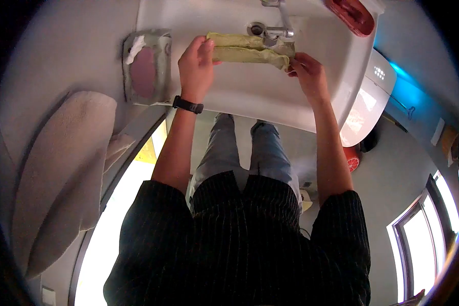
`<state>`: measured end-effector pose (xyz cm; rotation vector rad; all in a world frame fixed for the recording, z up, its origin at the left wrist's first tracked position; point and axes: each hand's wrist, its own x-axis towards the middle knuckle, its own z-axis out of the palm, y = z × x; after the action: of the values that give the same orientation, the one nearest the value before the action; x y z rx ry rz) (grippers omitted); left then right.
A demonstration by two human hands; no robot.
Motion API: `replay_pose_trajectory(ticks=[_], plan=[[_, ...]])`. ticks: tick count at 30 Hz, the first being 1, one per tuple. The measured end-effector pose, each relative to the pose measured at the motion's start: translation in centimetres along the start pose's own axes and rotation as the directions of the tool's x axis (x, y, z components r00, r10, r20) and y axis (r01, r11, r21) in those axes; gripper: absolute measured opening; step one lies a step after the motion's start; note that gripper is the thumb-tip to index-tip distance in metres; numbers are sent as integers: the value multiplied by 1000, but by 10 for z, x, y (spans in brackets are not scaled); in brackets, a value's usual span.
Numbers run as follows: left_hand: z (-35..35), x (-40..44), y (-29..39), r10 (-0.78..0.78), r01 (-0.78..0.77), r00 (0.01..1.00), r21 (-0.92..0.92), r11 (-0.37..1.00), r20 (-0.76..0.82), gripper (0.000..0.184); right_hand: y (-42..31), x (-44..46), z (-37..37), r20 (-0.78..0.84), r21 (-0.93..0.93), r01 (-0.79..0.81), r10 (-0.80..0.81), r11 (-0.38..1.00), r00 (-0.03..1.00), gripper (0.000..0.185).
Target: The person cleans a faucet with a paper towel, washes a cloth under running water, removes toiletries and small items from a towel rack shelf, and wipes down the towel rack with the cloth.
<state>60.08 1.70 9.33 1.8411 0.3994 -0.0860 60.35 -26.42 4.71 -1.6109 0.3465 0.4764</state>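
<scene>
Head view: so the yellow-green cloth (247,55) is stretched sideways over the sink (229,94), just below the tap (280,32) in frame, long axis running hand to hand. Left hand (196,70) pinches one end, right hand (309,77) the other, so neither's really nearer.

Black pinstriped shirt (252,250), faded blue-grey jeans (218,150)
Thin, pale stripes (246,232) run lengthwise down the loose, dark fabric of the shirt, whose short, wide-cut sleeves (160,206) carry the same pattern, while a slim black band (187,105) circles the left wrist (193,95).
</scene>
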Motion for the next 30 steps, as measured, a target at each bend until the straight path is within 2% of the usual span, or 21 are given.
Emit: replay_pose_trajectory(ticks=[8,14,16,19,23,25,26,28,29,30], plan=[[-8,-4,0,41,-40,997,15,999,-71,30,0,12,16,28,-46,91,-90,995,996,21],[-16,-15,11,41,-48,994,-64,997,-101,29,-5,19,32,18,100,104,-107,989,994,19],[-20,-16,8,44,-48,994,-43,998,-98,30,-3,24,30,113,21,71,-73,997,991,23],[-25,-22,7,35,-36,991,-6,999,-127,32,0,25,31,142,59,71,-78,996,987,23],[-29,-23,10,81,-85,985,-25,996,-150,32,6,26,34,145,66,99,-108,993,983,23],[-32,-21,8,56,-54,989,17,998,-138,31,1,23,38,80,-32,211,-208,977,975,19],[-32,-20,7,56,-55,989,17,998,-138,31,-1,25,37,80,-32,211,-208,977,975,19],[-30,-15,5,-53,35,990,-132,991,-132,32,-6,29,36,178,138,62,-86,989,980,22],[-29,-11,4,-52,35,990,-132,991,-131,32,-8,29,36,177,138,62,-87,988,980,22],[-28,-8,3,-77,52,991,-215,975,-109,32,-11,29,37,149,203,-15,-16,979,989,22]])
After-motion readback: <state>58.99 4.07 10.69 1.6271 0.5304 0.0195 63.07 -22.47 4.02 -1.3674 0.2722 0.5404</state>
